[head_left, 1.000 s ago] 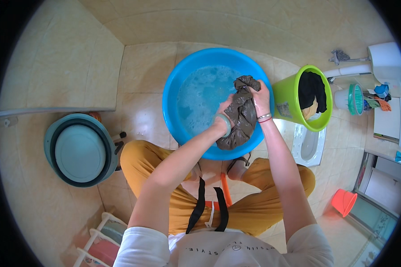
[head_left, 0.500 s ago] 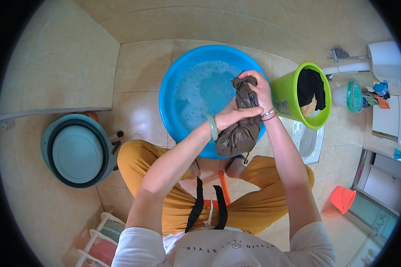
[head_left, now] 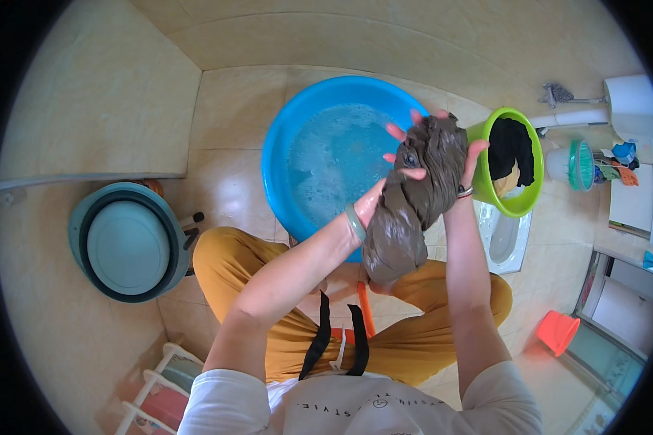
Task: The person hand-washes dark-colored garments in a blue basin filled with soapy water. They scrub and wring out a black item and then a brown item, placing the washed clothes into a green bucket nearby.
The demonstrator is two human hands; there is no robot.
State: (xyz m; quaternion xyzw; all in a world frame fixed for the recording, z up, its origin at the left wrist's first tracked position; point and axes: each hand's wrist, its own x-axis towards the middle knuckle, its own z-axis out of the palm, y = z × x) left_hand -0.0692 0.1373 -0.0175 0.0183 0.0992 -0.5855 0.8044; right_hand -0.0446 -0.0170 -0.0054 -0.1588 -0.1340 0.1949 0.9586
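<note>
A wet brown garment (head_left: 445, 163), bunched and twisted, is lifted over the right rim of the blue basin (head_left: 274, 156), its lower end drooping toward my knees. My left hand (head_left: 372, 203) grips its middle, the thumb laid across the cloth and the other fingers mostly hidden. From below and behind, my right hand (head_left: 473, 163) bears the upper bundle; the thumb sticks up on its right side, while spread fingertips show past its left and top edges. Cloudy water with suds (head_left: 334, 159) fills the basin.
Right of the basin stands a green bucket (head_left: 527, 206) with black and beige cloth inside. A white squat toilet (head_left: 506, 243) lies below it. Grey-green basins (head_left: 127, 246) stand at left, a white rack (head_left: 149, 391) lower left, and a small orange bucket (head_left: 557, 332) lower right.
The garment has moved right and is looser and bulkier at the top. My right hand has gone from squeezing its top to spreading beneath it.
</note>
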